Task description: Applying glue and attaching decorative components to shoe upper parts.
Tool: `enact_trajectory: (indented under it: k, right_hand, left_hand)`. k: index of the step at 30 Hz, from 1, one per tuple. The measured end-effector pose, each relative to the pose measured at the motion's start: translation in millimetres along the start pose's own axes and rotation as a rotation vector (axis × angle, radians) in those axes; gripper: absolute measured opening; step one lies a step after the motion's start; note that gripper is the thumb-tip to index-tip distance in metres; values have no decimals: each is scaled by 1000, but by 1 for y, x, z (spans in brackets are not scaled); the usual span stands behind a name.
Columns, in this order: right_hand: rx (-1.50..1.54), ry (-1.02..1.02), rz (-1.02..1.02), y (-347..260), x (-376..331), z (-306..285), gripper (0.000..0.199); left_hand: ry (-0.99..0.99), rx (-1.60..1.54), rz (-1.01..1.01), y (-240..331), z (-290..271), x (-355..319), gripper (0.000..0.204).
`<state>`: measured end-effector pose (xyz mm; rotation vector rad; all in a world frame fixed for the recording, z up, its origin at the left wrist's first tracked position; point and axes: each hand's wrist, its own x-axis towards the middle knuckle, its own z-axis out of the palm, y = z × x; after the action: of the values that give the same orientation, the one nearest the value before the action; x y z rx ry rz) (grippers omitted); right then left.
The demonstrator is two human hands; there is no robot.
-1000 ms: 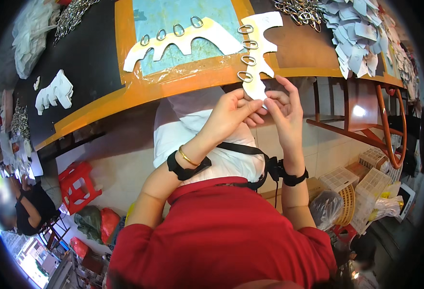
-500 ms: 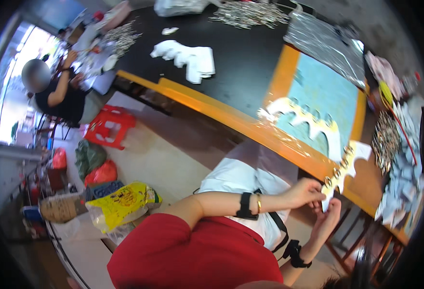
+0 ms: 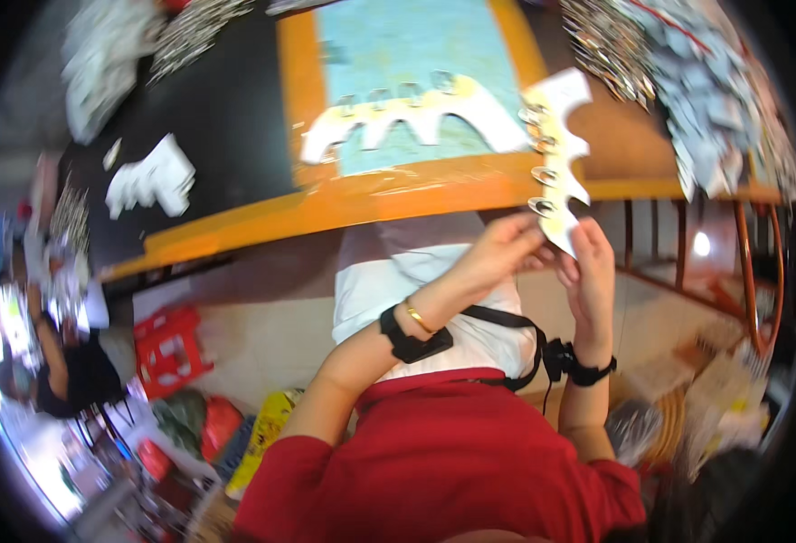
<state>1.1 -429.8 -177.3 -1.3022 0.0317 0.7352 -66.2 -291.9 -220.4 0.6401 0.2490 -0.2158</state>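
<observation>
A white scalloped strip (image 3: 554, 154) with yellowish patches stands out from my hands toward the table, several metal rings along its left side. Its near tip is pinched between the fingertips of my left hand (image 3: 506, 248) and the thumb and fingers of my right hand (image 3: 592, 271). Beyond it, a similar scalloped strip (image 3: 421, 118), also carrying several rings, lies across the light blue mat (image 3: 416, 50). Farther left on the black tabletop (image 3: 235, 127) rests a small pile of plain white scalloped pieces (image 3: 152, 177).
Orange tape (image 3: 398, 185) runs along the table edge. Heaps of metal pieces (image 3: 608, 50) and grey-blue cut pieces (image 3: 701, 100) lie at the right, and clear plastic bags (image 3: 108, 63) at far left. A red stool (image 3: 170, 351) and a seated person (image 3: 77, 362) are at the left.
My view has swung to the right, so the table and mat now lie straight ahead. Both hands still hold the ringed strip, which now points more directly away from me.
</observation>
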Motion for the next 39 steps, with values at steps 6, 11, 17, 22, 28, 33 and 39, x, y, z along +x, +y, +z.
enact_trajectory:
  k: [6,11,17,22,28,33,39]
  right_hand:
    - [-51,93,-70,-6,-12,-18,11]
    - [-85,47,-88,-4,-8,-11,12]
    - [-102,131,-90,4,-10,-5,23]
    - [-331,146,-204,10,-9,-11,8]
    - [-293,83,-174,-2,-4,-6,6]
    - [-384,113,-216,-4,-6,4,10]
    - [-181,63,-187,-6,4,-2,13]
  left_hand:
    - [-29,-17,-48,11,29,-3,33]
    - [135,149,-24,14,31,-2,22]
    - [177,209,119,3,26,-4,19]
    - [125,130,137,-16,24,-1,18]
    - [152,141,185,-11,24,7,18]
    - [173,199,179,8,25,-2,20]
    - [43,309,-4,15,19,-9,25]
